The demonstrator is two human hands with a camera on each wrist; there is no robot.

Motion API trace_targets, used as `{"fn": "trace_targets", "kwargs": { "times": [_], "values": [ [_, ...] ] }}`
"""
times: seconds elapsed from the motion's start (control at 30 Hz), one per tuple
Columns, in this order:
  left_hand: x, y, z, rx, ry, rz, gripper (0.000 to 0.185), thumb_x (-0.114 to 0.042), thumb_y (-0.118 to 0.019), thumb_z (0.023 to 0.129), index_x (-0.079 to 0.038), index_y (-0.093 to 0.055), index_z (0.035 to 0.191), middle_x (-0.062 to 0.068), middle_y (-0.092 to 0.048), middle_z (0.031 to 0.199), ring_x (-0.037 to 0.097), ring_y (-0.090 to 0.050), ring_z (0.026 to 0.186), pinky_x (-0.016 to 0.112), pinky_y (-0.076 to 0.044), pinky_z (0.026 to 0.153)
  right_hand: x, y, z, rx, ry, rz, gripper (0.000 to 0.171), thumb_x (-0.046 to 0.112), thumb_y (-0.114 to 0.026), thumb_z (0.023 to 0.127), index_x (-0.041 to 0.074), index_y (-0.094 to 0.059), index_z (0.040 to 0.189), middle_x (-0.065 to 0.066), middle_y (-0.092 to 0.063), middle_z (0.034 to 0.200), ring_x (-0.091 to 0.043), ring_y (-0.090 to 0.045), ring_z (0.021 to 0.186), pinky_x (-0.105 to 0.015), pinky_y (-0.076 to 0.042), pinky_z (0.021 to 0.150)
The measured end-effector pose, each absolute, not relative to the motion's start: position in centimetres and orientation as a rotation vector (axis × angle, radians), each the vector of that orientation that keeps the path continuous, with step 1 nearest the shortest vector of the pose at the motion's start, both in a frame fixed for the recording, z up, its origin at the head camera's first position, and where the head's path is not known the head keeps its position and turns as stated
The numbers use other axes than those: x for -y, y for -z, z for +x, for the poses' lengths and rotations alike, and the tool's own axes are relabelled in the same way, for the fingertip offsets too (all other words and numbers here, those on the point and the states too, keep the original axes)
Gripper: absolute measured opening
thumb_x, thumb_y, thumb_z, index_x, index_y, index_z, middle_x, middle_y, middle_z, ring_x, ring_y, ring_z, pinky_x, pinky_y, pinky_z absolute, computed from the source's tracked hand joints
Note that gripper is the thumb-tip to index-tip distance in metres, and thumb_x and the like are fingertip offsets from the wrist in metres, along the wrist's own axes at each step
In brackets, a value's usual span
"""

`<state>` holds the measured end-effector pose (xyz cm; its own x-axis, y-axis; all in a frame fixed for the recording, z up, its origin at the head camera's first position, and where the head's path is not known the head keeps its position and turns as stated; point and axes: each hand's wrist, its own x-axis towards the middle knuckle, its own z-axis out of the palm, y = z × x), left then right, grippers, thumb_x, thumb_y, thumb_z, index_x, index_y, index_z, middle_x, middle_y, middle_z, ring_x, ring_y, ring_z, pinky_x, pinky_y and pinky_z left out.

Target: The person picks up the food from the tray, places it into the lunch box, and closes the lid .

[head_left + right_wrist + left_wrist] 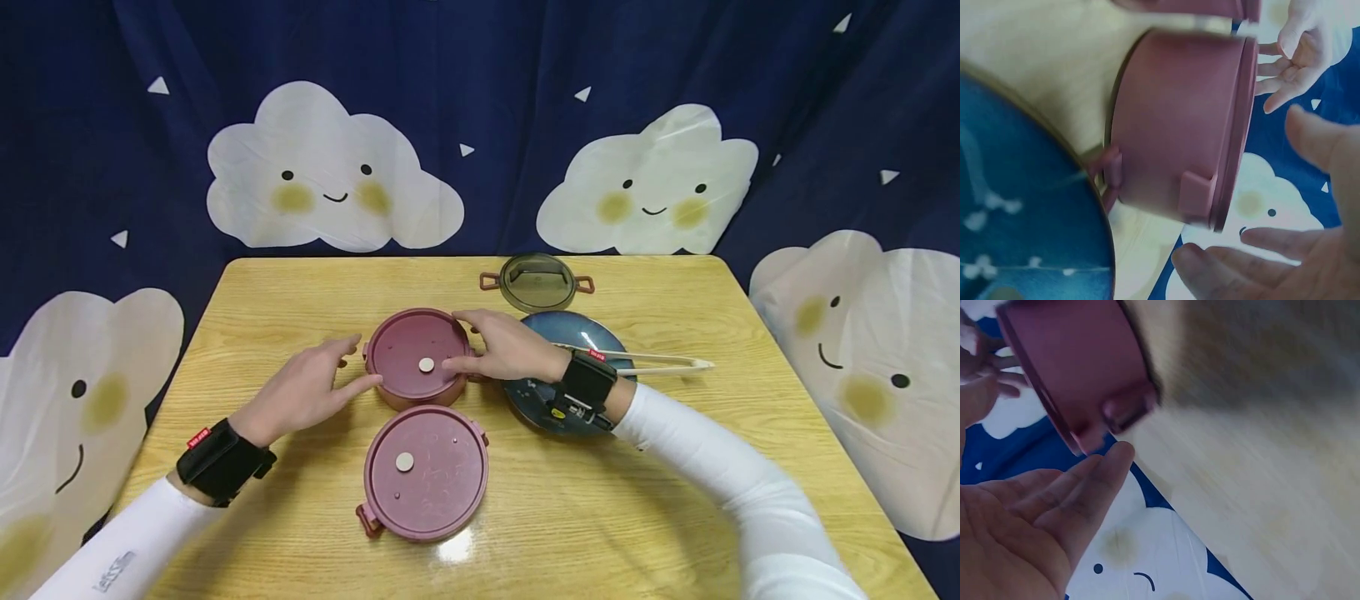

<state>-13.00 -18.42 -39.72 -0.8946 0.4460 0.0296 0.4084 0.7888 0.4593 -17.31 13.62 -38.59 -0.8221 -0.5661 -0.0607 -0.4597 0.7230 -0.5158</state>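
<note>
A round maroon lidded pot (408, 342) with a white knob on its lid stands between the two hands. My left hand (303, 387) is at its left side, fingers spread and slightly bent; the left wrist view shows the fingertips near the pot's side handle (1132, 409). Over the pot's right rim reaches my right hand (506, 346), thumb and fingers apart. In the right wrist view these fingers stand clear of the pot wall (1172, 125), holding nothing. Directly in front sits a second maroon lidded pot (427, 492), close to the first.
A dark blue round dish (540, 412) lies under the right wrist, with pale chopstick-like sticks (675, 363) across it. Behind it is a small pot with a see-through lid (536, 292) and brown handles, near the table's (300, 287) far edge. A cloud-patterned curtain (495, 200) hangs behind.
</note>
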Motion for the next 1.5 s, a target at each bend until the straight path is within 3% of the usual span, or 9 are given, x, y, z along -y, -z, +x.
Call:
{"fn": "trace_targets", "kwargs": {
  "times": [0.23,0.47,0.63,0.83,0.97,1.1,1.23,1.37,1.5],
  "values": [
    [18.4,39.5,-9.0,-2.851,-0.856,0.605,0.076,-0.045,-0.071,0.1,0.008,-0.05,0.15,0.027,-0.069,0.135,0.039,-0.074,0.114,0.05,-0.063,0.089,-14.8,38.0,-15.3,-2.723,0.851,-0.772,0.063,0.048,-0.078,0.094,0.007,-0.065,0.141,-0.009,-0.073,0.133,-0.028,-0.074,0.113,-0.042,-0.061,0.094],
    [18.1,40.0,-5.2,-2.751,-1.021,0.517,0.077,-0.046,-0.073,0.099,0.005,-0.05,0.152,0.026,-0.067,0.14,0.037,-0.074,0.115,0.04,-0.064,0.086,-15.5,38.1,-13.3,-2.666,0.93,-0.807,0.04,0.037,-0.078,0.096,0.012,-0.075,0.128,0.0,-0.078,0.108,-0.017,-0.072,0.092,-0.026,-0.055,0.076],
    [17.5,41.0,-2.8,-2.706,-1.114,0.498,0.081,-0.048,-0.078,0.093,0.002,-0.052,0.151,0.022,-0.066,0.142,0.033,-0.075,0.115,0.035,-0.064,0.085,-15.7,38.8,-11.8,-2.567,0.952,-0.762,0.039,0.034,-0.076,0.098,0.009,-0.074,0.128,-0.003,-0.078,0.111,-0.014,-0.071,0.093,-0.026,-0.057,0.079],
    [16.4,42.5,-0.6,-2.769,-1.094,0.495,0.096,-0.06,-0.085,0.082,-0.001,-0.053,0.151,0.009,-0.069,0.14,0.024,-0.072,0.121,0.047,-0.059,0.099,-15.5,40.0,-10.5,-2.447,0.975,-0.65,0.05,0.041,-0.074,0.099,0.004,-0.071,0.131,-0.008,-0.078,0.121,-0.019,-0.077,0.105,-0.034,-0.061,0.092],
    [15.7,43.2,0.4,-2.756,-1.091,0.45,0.116,-0.07,-0.088,0.069,-0.005,-0.046,0.156,0.007,-0.064,0.146,0.025,-0.067,0.13,0.056,-0.053,0.107,-15.3,40.7,-10.0,-2.391,0.999,-0.599,0.044,0.04,-0.075,0.098,0.007,-0.073,0.126,-0.005,-0.079,0.116,-0.018,-0.076,0.107,-0.036,-0.06,0.096],
    [15.4,43.7,1.0,-2.746,-1.116,0.452,0.131,-0.069,-0.093,0.06,-0.005,-0.039,0.16,0.013,-0.057,0.154,0.032,-0.062,0.135,0.059,-0.05,0.109,-15.1,41.0,-9.9,-2.35,1.032,-0.582,0.033,0.037,-0.076,0.098,0.011,-0.076,0.118,0.0,-0.081,0.104,-0.011,-0.075,0.096,-0.03,-0.06,0.088],
    [15.2,44.1,1.2,-2.775,-1.124,0.474,0.132,-0.065,-0.097,0.056,-0.008,-0.039,0.159,0.01,-0.057,0.154,0.033,-0.06,0.138,0.059,-0.051,0.109,-15.0,41.2,-9.9,-2.31,1.072,-0.586,0.023,0.034,-0.075,0.099,0.014,-0.08,0.109,0.005,-0.081,0.09,-0.006,-0.072,0.079,-0.023,-0.054,0.071],
    [15.2,44.2,1.1,-2.796,-1.141,0.487,0.128,-0.063,-0.098,0.055,-0.011,-0.042,0.157,0.007,-0.06,0.15,0.029,-0.063,0.135,0.057,-0.052,0.107,-15.0,41.3,-9.8,-2.275,1.114,-0.585,0.018,0.033,-0.073,0.1,0.018,-0.083,0.101,0.008,-0.078,0.08,-0.012,-0.069,0.069,-0.02,-0.048,0.061],
    [15.2,44.2,1.0,-2.788,-1.164,0.476,0.127,-0.062,-0.099,0.053,-0.012,-0.045,0.156,0.006,-0.062,0.149,0.028,-0.063,0.134,0.057,-0.052,0.107,-15.0,41.5,-9.6,-2.261,1.15,-0.59,0.017,0.03,-0.073,0.101,0.018,-0.084,0.098,0.007,-0.076,0.078,-0.018,-0.072,0.068,-0.022,-0.053,0.061]
  ]
}}
